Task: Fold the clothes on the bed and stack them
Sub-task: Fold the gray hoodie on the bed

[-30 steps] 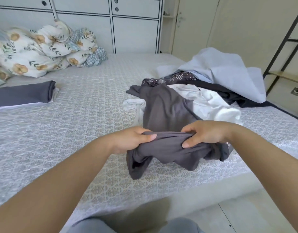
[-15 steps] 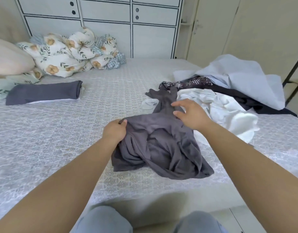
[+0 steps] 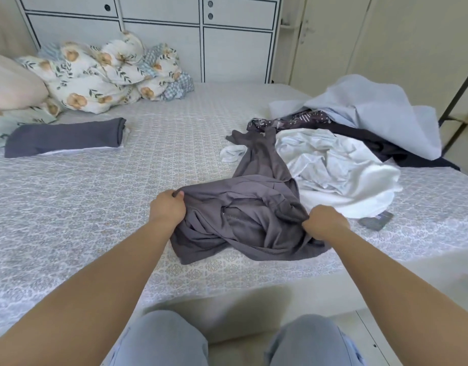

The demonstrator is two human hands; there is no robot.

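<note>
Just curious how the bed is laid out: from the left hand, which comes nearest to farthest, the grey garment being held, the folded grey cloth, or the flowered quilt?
1. Grey garment: gripped by the left hand.
2. Folded grey cloth: farther back on the left.
3. Flowered quilt: at the far left, by the cabinets.

- The bed (image 3: 122, 196) has a grey patterned cover.
- On it lie: a crumpled grey garment (image 3: 243, 223) near the front edge, a folded grey garment (image 3: 66, 138) at left, a clothes pile (image 3: 346, 143) at right, a floral quilt (image 3: 103, 75) at the back.
</note>
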